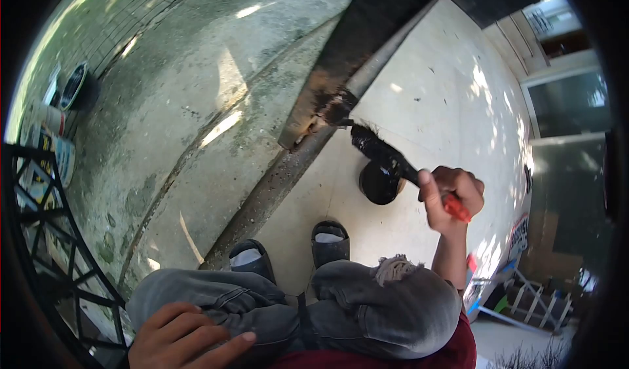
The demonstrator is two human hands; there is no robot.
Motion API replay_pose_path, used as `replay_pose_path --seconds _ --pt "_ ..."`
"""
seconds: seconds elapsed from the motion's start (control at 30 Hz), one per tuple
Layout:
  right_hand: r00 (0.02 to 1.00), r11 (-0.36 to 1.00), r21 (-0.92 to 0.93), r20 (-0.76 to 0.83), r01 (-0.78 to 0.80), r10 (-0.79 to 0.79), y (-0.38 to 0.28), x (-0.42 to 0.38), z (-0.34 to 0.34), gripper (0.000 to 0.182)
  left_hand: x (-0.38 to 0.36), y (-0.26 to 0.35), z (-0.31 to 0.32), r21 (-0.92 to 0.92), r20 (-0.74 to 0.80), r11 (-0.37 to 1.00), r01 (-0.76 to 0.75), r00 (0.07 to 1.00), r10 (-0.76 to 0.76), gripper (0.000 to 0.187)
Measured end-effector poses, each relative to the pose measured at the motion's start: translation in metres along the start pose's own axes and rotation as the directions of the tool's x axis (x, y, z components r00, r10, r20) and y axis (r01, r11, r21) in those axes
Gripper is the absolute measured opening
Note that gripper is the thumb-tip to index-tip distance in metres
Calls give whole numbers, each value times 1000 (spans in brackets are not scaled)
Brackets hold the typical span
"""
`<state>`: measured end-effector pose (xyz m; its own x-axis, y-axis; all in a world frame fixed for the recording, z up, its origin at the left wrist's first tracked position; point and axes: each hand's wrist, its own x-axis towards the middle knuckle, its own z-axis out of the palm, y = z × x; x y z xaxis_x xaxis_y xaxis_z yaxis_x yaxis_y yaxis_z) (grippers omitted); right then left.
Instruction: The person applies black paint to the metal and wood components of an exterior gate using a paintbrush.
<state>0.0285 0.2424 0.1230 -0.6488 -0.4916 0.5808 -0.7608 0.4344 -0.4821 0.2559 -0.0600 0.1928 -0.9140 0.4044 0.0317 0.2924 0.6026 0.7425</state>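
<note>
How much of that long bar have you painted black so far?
The upper stretch of the bar already looks black. The right hand holds a paintbrush with black bristles beside the lower part, where the paint is patchy. The bar's bottom end is bare and rusty-looking, so that bit is left. A paint can sits on the floor; the left hand rests on the knee.

paintbrush [386, 156]: bristles matted with glossy black paint, red plastic-looking handle. beam [341, 74]: part coated matt black, bare rusty-brown end. concrete floor [196, 107]: rough, stained. jeans [367, 303]: grey denim, frayed knee.
</note>
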Motion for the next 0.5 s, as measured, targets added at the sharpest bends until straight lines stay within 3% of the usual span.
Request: replay_pose_path --seconds 0.03,0.1,0.17,0.2,0.4,0.5 --pt "973 981 43 -125 -191 195 11 -15 -10 32 0 -1 0 -12 -5 1000 16 1000 -16 50" --pt "825 841 212 -181 -498 535 37 -40 -22 34 4 -3 -3 -23 22 1000 14 1000 -13 49" --pt "701 714 186 -141 -675 699 76 -77 -26 35 8 -2 -5 -53 8 996 74 997 -74 41" --pt "644 655 162 -125 -738 755 92 -94 -23 34 5 0 3 -35 -78 995 90 993 -93 27" --pt "548 557 134 -97 -820 831 158 -148 7 33 16 -3 9 -31 -90 961 274 957 -275 35" --pt "595 598 46 -72 -800 801 188 -171 20 33 23 -3 12 -28 -86 945 325 941 -327 39"
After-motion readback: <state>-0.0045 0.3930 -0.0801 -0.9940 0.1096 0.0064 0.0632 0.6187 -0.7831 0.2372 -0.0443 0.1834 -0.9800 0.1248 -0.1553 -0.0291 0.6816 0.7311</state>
